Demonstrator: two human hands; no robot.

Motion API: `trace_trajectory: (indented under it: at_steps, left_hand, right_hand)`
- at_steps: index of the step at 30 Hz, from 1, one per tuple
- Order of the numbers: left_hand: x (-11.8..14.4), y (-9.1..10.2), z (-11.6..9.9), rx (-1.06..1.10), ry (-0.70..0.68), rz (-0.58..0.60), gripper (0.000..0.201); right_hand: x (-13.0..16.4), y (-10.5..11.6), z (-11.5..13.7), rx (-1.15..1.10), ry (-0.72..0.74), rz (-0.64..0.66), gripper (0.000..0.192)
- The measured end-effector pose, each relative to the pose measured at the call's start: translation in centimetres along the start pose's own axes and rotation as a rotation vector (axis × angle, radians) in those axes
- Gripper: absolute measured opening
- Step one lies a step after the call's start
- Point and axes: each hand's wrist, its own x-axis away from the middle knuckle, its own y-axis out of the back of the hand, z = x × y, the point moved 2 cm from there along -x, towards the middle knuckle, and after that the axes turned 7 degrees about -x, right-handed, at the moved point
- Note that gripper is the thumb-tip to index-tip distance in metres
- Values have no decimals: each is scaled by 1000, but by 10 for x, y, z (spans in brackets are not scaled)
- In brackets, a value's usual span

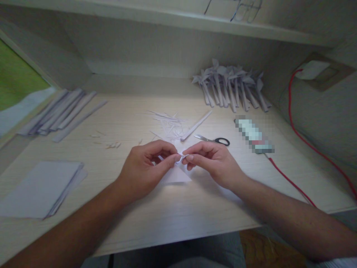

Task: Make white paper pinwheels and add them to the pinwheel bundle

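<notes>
Paper (176,174), thin and easily creased, is pinched at its top corner by left hand (145,167) and right hand (213,162); both grips closed.

No text, label, brand, number or sign can be read anywhere in the view. The one thing that might carry print, a tube (254,135) lying on the desk (178,208) by the scissors (213,140), is blurred into blocks, so nothing on it can be made out. The paper sheets (39,188), the strips (60,111) and the folded paper pieces (231,87) all appear plain and unprinted.
</notes>
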Motion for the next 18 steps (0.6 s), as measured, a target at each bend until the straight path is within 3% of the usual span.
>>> trace_trajectory:
  at_steps: [10, 18]
  left_hand:
    - [1, -3, 1, -90, -55, 66, 10]
    - [0, -3, 3, -49, 9, 72, 10]
  right_hand:
    - [1, -4, 1, 28, 60, 2, 11]
    - [5, -2, 3, 249, 194, -41, 6]
